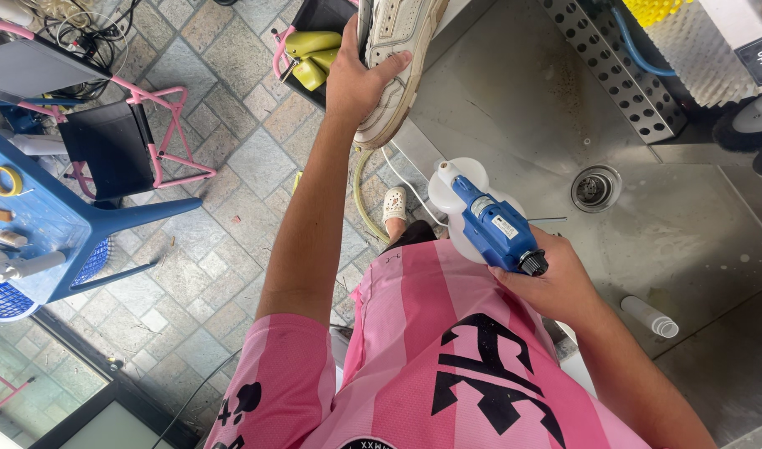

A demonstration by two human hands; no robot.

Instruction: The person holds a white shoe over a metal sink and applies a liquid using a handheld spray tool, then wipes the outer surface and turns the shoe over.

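While the left hand (358,79) grips a soiled white sneaker (395,58) at twelve o'clock, the right hand (554,287) clasps a blue power brush (491,226); scrubbing appears unfinished.

sink basin (514,108): open mid-floor | obstacles: drain (595,188), white bottle (649,316), perforated rack (618,71)

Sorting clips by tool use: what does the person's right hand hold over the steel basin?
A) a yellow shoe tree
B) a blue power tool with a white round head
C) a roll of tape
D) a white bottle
B: the right hand grips a blue power tool whose white round head is over the steel basin; the left hand holds a white sneaker.
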